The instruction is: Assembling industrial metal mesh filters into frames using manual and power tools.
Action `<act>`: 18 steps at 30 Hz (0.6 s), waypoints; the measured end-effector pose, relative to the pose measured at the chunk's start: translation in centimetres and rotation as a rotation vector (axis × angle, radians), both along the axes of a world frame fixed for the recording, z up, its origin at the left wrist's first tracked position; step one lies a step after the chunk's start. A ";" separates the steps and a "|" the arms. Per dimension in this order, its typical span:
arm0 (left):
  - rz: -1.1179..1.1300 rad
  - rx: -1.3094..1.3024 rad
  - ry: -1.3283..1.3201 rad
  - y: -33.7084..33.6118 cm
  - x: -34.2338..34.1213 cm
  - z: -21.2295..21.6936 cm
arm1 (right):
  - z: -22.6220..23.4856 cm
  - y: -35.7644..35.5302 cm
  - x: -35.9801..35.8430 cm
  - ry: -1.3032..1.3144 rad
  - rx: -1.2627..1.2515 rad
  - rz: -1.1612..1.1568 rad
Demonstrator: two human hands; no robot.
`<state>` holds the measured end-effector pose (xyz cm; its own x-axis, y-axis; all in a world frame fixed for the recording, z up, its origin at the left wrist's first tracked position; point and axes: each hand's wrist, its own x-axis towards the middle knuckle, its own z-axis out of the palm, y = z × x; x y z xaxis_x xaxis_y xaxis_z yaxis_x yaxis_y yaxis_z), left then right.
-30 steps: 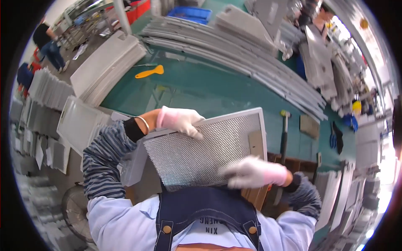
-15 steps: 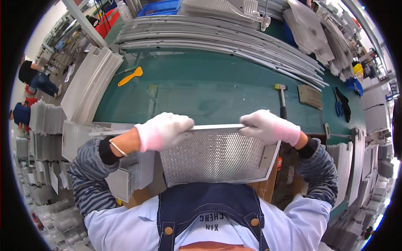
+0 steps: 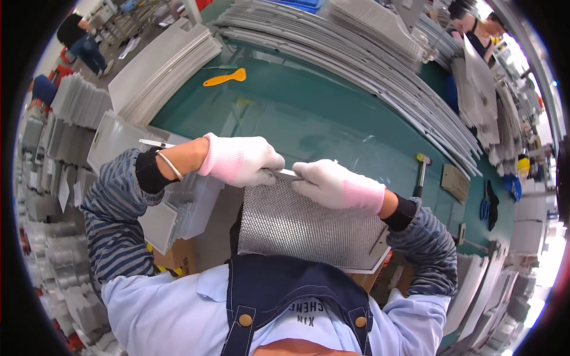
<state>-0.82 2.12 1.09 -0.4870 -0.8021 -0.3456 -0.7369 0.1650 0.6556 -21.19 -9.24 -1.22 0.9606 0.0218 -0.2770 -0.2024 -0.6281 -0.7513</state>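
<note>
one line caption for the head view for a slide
Both gloved hands, left hand and right hand, grip the top edge of a metal mesh panel above a green table.

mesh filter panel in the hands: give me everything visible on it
The mesh filter panel is a flat, silvery rectangle of fine metal-looking mesh in a thin frame. It stands on edge, tilted, between the person's chest and the green table. The left hand and right hand, in white gloves, grip its top edge close together. Its lower corners are hidden.

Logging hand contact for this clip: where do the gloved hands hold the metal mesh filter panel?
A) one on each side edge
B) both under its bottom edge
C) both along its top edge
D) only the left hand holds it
C: the left hand and the right hand both pinch the top edge of the metal mesh filter panel, close together.
</note>
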 end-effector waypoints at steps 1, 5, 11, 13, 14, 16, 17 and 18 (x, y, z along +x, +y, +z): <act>0.021 0.062 -0.015 0.4 0.2 0.0 | -0.3 0.0 0.5 0.042 -0.011 0.044; 0.017 0.332 -0.119 1.2 0.5 1.9 | -0.1 1.0 1.3 0.107 -0.131 0.089; 0.119 -0.333 0.038 1.7 0.4 -0.9 | -0.2 1.8 1.5 0.075 -0.099 0.036; 0.304 -0.770 0.147 2.5 0.4 1.1 | -0.1 1.0 1.2 0.115 -0.007 0.035; 0.369 -0.827 0.241 3.7 0.6 3.6 | -0.8 0.1 -0.2 0.115 -0.017 0.031; 0.522 -0.347 0.236 7.1 2.1 3.3 | -4.0 -2.3 -3.5 0.056 0.184 -0.235; 0.613 -0.292 0.184 7.7 1.8 0.5 | -5.2 -2.5 -4.1 0.010 0.247 -0.301; 0.718 -0.231 0.114 8.2 1.2 -2.5 | -5.1 -2.2 -3.7 -0.002 0.247 -0.302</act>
